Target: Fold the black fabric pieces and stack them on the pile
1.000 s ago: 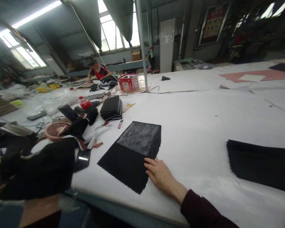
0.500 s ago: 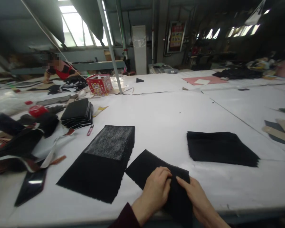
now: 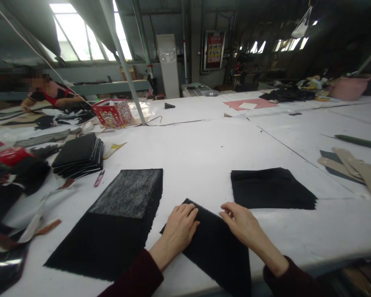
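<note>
A black fabric piece (image 3: 218, 247) lies at an angle before me, its lower end reaching the table's front edge. My left hand (image 3: 181, 227) rests on its upper left part, fingers laid flat and close to the top edge. At the upper right edge of the piece is my right hand (image 3: 243, 225), its fingers loosely curled and a little apart, with the thumb by the edge. Left of my hands lies a stack of black fabric pieces (image 3: 92, 243), topped at its far end by a speckled grey patch (image 3: 126, 192). Another black fabric stack (image 3: 268, 187) lies to the right.
Folded black pieces (image 3: 78, 152), pink thread snips (image 3: 99, 178) and dark scraps (image 3: 27, 169) lie at the left. A red box (image 3: 111, 113) stands by a pole (image 3: 126, 70). Beige templates (image 3: 352, 165) are at the right. A co-worker (image 3: 51, 95) bends over the table at far left.
My left hand has moved to the upper left of the fabric and flattened. My right hand has shifted up to its top edge, off the front face. The view has turned rightward.
</note>
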The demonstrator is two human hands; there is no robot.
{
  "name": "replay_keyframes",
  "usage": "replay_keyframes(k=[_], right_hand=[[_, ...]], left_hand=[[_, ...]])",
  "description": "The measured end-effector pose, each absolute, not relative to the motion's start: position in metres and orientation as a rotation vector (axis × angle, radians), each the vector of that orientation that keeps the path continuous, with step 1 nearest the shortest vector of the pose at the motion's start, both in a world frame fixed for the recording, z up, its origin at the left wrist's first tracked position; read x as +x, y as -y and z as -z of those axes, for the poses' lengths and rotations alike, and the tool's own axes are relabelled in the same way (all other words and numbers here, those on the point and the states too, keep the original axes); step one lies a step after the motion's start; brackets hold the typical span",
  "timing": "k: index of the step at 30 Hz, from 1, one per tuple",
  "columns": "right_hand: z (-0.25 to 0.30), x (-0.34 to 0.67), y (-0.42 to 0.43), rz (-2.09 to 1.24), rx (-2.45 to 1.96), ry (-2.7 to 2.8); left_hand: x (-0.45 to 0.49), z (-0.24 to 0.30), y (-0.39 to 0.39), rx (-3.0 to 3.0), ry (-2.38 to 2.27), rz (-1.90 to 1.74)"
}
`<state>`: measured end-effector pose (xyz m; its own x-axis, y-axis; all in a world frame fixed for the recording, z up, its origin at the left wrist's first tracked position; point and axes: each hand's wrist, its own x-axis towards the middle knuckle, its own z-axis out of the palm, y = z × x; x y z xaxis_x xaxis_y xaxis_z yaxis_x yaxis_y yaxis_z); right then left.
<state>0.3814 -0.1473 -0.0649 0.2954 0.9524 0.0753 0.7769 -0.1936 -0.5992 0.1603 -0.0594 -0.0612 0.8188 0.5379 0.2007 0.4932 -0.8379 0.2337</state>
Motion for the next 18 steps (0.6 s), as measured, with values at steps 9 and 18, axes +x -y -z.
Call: replay_keyframes(k=[9, 18], right_hand=[[0.092, 0.309, 0.093, 0.012, -2.056, 1.652], [0.109, 0.311, 0.093, -0.114, -1.876, 1.616]], left_hand=[[0.156, 0.085, 0.051, 2.788, -0.829, -0.500], [0.150, 0.088, 0.044, 2.743, -0.896, -0.540]])
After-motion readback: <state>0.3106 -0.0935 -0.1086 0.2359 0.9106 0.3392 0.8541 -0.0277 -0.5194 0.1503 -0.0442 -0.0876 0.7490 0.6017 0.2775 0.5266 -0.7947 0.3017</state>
